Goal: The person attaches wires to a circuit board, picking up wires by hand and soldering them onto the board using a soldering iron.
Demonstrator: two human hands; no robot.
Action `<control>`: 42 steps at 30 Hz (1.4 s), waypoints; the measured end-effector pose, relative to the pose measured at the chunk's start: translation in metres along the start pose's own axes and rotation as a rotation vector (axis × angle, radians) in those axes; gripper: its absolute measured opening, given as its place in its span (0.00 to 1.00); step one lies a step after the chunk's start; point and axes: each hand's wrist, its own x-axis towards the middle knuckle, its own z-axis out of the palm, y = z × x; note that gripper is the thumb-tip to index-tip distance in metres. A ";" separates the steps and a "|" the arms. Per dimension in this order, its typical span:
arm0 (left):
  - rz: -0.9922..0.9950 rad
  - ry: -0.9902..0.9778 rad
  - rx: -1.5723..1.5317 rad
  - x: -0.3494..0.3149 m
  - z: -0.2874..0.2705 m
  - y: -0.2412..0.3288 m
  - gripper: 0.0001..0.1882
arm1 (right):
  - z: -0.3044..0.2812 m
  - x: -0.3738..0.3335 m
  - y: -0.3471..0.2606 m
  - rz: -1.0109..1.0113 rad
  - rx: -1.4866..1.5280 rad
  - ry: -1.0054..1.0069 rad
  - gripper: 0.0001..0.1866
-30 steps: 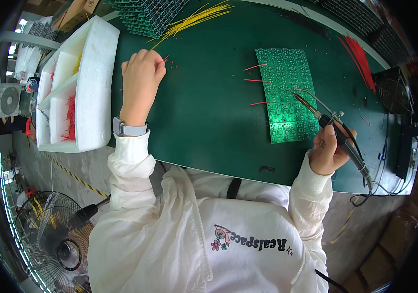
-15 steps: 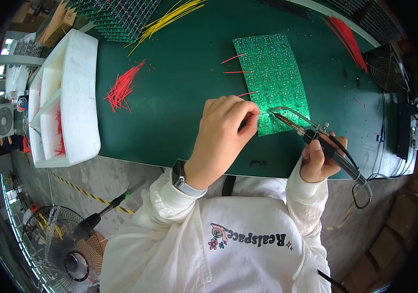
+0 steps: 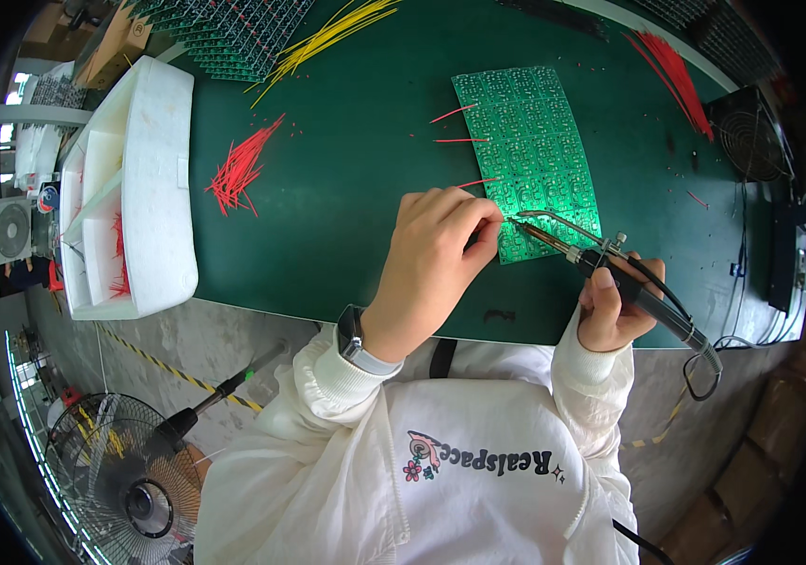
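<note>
A green circuit board panel [image 3: 539, 141] lies on the green work mat, with three red wires [image 3: 462, 141] sticking out from its left side. At the panel's lower left edge, my left hand [image 3: 440, 231] is closed in a pinch; whatever is between its fingertips is too small and hidden to name. My right hand [image 3: 618, 306] grips a soldering iron [image 3: 643, 299] with a thin curved metal tube clamped along it. The iron's tip meets the board right beside my left fingertips.
A pile of red wires [image 3: 244, 168] lies left, beside a white foam box [image 3: 160, 188] with compartments. Yellow wires [image 3: 337, 38] and stacked boards [image 3: 233, 33] are at the back left. More red wires [image 3: 674, 85] and a small black fan [image 3: 747, 137] stand at the right.
The soldering iron's tip has shifted slightly left and down, closer to my left fingertips. My left hand keeps its pinch at nearly the same spot.
</note>
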 end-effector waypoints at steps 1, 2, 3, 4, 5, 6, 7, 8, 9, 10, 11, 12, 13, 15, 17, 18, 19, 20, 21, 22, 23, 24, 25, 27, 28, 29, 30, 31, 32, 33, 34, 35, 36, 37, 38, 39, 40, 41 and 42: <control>-0.011 -0.001 -0.005 0.000 0.000 0.000 0.09 | -0.001 0.000 0.002 0.000 -0.001 0.001 0.13; -0.023 -0.001 -0.009 0.000 0.000 0.000 0.09 | -0.002 0.000 0.004 -0.029 -0.027 0.000 0.12; -0.023 -0.002 -0.008 0.000 0.000 0.000 0.09 | -0.002 0.000 0.005 -0.059 -0.053 -0.001 0.12; -0.021 -0.002 -0.001 0.000 0.000 0.001 0.09 | -0.002 0.000 0.004 -0.059 -0.053 -0.001 0.12; -0.019 -0.003 0.006 0.001 0.000 0.001 0.09 | 0.000 -0.001 0.002 -0.021 -0.024 0.007 0.12; -0.019 -0.004 0.006 0.001 0.000 0.001 0.09 | 0.000 -0.002 0.000 0.016 0.005 0.015 0.11; -0.017 -0.011 0.017 0.001 -0.001 0.001 0.09 | 0.000 -0.002 -0.001 0.017 0.005 0.015 0.11; -0.015 -0.018 0.028 0.001 -0.001 0.001 0.09 | 0.000 -0.002 -0.002 0.034 0.010 0.007 0.11; -0.015 -0.018 0.028 0.002 -0.001 0.002 0.09 | 0.000 -0.002 -0.002 0.051 0.016 0.000 0.11; -0.012 -0.015 0.030 0.002 0.000 0.002 0.09 | 0.000 -0.002 -0.002 0.051 0.016 0.000 0.11; -0.009 -0.012 0.033 0.002 0.000 0.002 0.09 | -0.001 -0.002 0.000 0.029 0.005 -0.008 0.11; -0.009 -0.013 0.033 0.002 0.000 0.003 0.09 | -0.003 -0.002 0.002 0.007 -0.006 -0.017 0.11; -0.004 -0.015 0.044 0.002 0.000 0.003 0.09 | -0.003 -0.002 0.003 0.007 -0.006 -0.016 0.11; -0.001 -0.016 0.057 0.003 0.000 0.004 0.09 | -0.005 -0.001 0.005 -0.020 -0.036 -0.036 0.11; 0.010 -0.023 0.075 0.003 0.000 0.004 0.09 | -0.005 -0.001 0.004 -0.010 -0.034 -0.040 0.11; 0.010 -0.023 0.075 0.003 0.000 0.004 0.09 | -0.005 -0.001 0.004 0.000 -0.033 -0.044 0.11; 0.013 -0.021 0.077 0.003 0.000 0.004 0.09 | -0.005 -0.001 0.004 0.000 -0.033 -0.044 0.11; 0.016 -0.019 0.079 0.003 0.000 0.004 0.09 | -0.005 -0.001 0.005 0.000 -0.029 -0.048 0.11; 0.016 -0.020 0.078 0.003 0.000 0.004 0.09 | -0.005 -0.001 0.006 0.000 -0.025 -0.053 0.11; 0.020 -0.020 0.081 0.003 0.000 0.004 0.09 | -0.005 -0.001 0.006 0.000 -0.025 -0.052 0.11; 0.023 -0.020 0.084 0.003 0.000 0.004 0.09 | -0.004 -0.002 0.006 -0.007 -0.016 -0.048 0.11; 0.023 -0.020 0.084 0.003 0.000 0.004 0.09 | -0.004 -0.002 0.006 -0.014 -0.008 -0.044 0.11; 0.023 -0.017 0.096 0.003 0.000 0.005 0.09 | -0.003 -0.001 0.006 -0.014 -0.007 -0.044 0.11; 0.023 -0.014 0.107 0.003 0.001 0.006 0.09 | -0.003 -0.001 0.005 -0.025 -0.012 -0.051 0.11; 0.027 -0.011 0.116 0.004 0.002 0.006 0.09 | -0.003 0.000 0.005 -0.025 -0.013 -0.051 0.11; 0.028 -0.006 0.128 0.004 0.001 0.007 0.09 | -0.003 0.000 0.004 -0.013 -0.006 -0.021 0.11; 0.027 -0.005 0.131 0.004 0.000 0.007 0.09 | -0.002 0.001 0.002 0.000 0.001 0.009 0.11; 0.024 -0.013 0.149 0.003 -0.001 0.008 0.09 | -0.001 0.002 0.002 0.000 0.004 0.007 0.11; 0.020 -0.019 0.167 0.003 -0.002 0.009 0.09 | 0.000 0.006 0.001 -0.024 0.093 0.104 0.12; 0.018 -0.016 0.171 0.003 -0.002 0.009 0.09 | 0.001 0.008 0.001 -0.047 0.183 0.200 0.12; 0.026 -0.001 0.175 0.002 -0.001 0.009 0.08 | 0.001 0.008 0.002 -0.046 0.189 0.194 0.12; 0.037 0.011 0.179 0.001 -0.002 0.008 0.08 | 0.000 0.009 0.004 -0.053 0.174 0.211 0.12; 0.035 0.012 0.187 0.001 -0.006 0.007 0.08 | 0.000 0.009 0.005 -0.058 0.160 0.227 0.12; 0.016 0.020 0.165 0.001 -0.014 0.005 0.07 | 0.001 0.009 0.004 -0.061 0.146 0.206 0.12; 0.001 0.027 0.138 0.000 -0.023 0.001 0.06 | -0.001 0.009 0.005 -0.060 0.150 0.207 0.12; -0.047 0.066 0.204 0.002 -0.037 -0.007 0.06 | -0.003 0.009 0.006 -0.069 0.141 0.199 0.11; -0.094 0.104 0.270 0.006 -0.054 -0.021 0.05 | -0.004 0.010 0.007 -0.079 0.132 0.191 0.11; -0.152 0.147 0.321 0.005 -0.069 -0.044 0.05 | -0.001 0.009 0.006 -0.079 0.138 0.188 0.11; -0.153 0.180 0.404 0.006 -0.085 -0.067 0.04 | 0.000 0.009 0.005 -0.064 0.144 0.199 0.10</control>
